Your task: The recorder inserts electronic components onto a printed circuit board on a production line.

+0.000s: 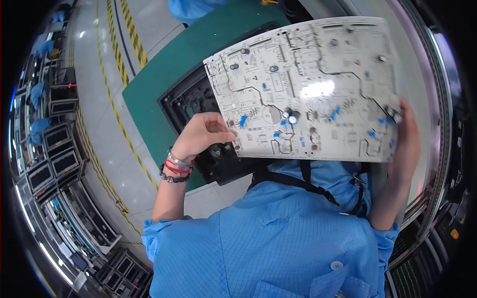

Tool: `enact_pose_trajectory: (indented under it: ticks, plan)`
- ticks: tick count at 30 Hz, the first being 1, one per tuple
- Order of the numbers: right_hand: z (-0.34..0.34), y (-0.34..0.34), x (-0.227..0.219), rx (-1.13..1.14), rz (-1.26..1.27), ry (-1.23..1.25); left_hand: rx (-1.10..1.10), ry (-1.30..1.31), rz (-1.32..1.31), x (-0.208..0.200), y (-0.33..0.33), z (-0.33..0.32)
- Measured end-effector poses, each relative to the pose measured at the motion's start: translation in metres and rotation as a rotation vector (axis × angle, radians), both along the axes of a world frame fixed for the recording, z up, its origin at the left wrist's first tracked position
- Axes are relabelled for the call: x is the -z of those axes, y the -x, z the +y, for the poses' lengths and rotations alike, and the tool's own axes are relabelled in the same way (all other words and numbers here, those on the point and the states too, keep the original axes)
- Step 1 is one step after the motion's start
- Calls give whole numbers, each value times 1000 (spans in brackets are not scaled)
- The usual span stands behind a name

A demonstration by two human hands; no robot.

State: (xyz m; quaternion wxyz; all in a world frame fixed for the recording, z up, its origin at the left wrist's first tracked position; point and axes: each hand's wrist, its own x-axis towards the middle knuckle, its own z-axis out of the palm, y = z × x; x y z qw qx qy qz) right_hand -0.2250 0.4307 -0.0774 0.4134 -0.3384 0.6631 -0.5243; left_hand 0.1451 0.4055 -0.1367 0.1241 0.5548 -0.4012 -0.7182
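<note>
A large white circuit board (293, 94) is held up in front of me, tilted, with its component side showing. It carries black and blue capacitors and dark printed traces. My left hand (204, 134) pinches the board's lower left edge between thumb and fingers. My right hand (408, 136) grips the right edge, its fingers partly hidden behind the board. Beneath the board lies a black plastic tray or frame (174, 102), mostly covered by it. Bracelets circle my left wrist.
The black frame rests on a green-topped table (144, 92). At right runs a pale surface with a metal rail (442, 64). Yellow-black floor tape (117, 44) marks the aisle at left, with racks of equipment (57, 149) beyond. Someone's blue garment (191, 9) shows at the top.
</note>
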Motion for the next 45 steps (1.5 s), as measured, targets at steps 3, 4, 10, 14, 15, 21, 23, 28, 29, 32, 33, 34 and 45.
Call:
enact_pose_trajectory:
  ticks: [3, 4, 10, 14, 15, 21, 23, 28, 29, 32, 33, 34, 45]
  plan:
    - [-41, -37, 3, -291, 153, -48, 55, -11, -20, -1, -27, -17]
    - [-49, -45, 21, -317, 264, 28, 101, -49, -67, -1, -33, -16]
    - [-78, -28, 48, -526, 110, -45, 368, -99, -361, -44, -18, -21]
    - [-86, -20, 28, -592, 144, 40, 436, -183, -466, -81, 2, -21]
    - [-92, -9, 24, -608, 79, 59, 468, -208, -486, -90, 14, -23]
    - [-99, 21, 11, -626, 320, 115, 299, -233, -793, -131, 40, -38]
    - [-98, 23, 4, -628, 464, 77, 265, -180, -957, -129, 32, -39]
    - [-97, 26, 11, -600, 1043, 341, 150, -226, -856, -108, 41, -35]
    - [-98, 29, 17, -612, 1035, 335, 114, -231, -807, -99, 45, -34]
    - [-100, 50, 35, -514, 991, 239, -26, -107, -834, -84, 50, -28]
    - [-101, 54, 38, -613, 883, 92, -101, -56, -865, -77, 46, -22]
    - [-101, 55, 44, -606, 881, 93, -97, -50, -868, -66, 40, -14]
    - [-80, 56, 40, -593, 68, 305, -197, 304, -1168, -57, 38, -8]
